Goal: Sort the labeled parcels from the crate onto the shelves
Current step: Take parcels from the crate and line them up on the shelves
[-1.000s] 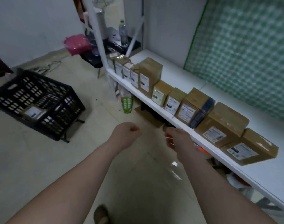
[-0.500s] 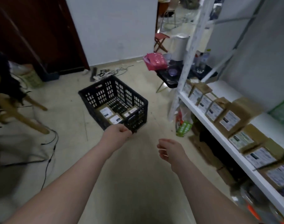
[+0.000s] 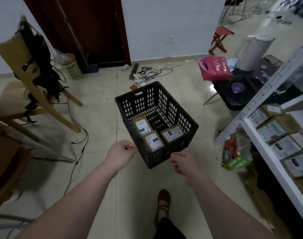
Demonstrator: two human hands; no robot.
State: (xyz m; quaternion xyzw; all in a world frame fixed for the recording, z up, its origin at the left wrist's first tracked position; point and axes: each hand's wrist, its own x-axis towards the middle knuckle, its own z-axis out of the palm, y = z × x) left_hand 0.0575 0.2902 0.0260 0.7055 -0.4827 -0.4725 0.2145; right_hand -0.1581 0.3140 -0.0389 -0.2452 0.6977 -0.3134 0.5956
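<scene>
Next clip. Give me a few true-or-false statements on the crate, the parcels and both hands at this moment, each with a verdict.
1. The crate holds three parcels. True.
2. The left hand holds a parcel. False: it holds nothing.
3. The crate stands on the shelf. False: it stands on the floor.
4. Other parcels line the shelf. True.
5. The right hand is empty. True.
</scene>
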